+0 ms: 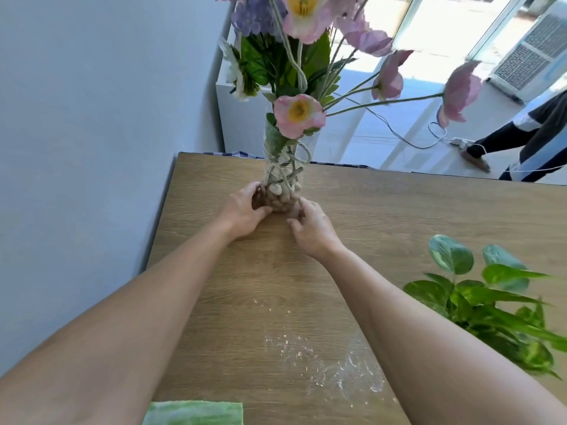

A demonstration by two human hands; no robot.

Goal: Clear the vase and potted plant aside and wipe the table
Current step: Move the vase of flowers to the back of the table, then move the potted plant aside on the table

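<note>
Two hands cupped the tall clear glass vase (283,176) of pink flowers at the table's (399,216) eleven o'clock: your left hand (244,211) and right hand (310,230) curled round its pebble-weighted base. Likely heavy, slippery, fragile, top-heavy; you did best holding low.

A home room; wooden table (368,210), glass doors (454,32).

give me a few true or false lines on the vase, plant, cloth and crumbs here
1. Both hands, left hand and right hand, are at the base of the vase. True.
2. The plant stands left of the vase. False: it is at the right, nearer the person.
3. Crumbs lie on the table. True.
4. The cloth is in the right hand. False: it lies at the near edge, untouched.
</note>
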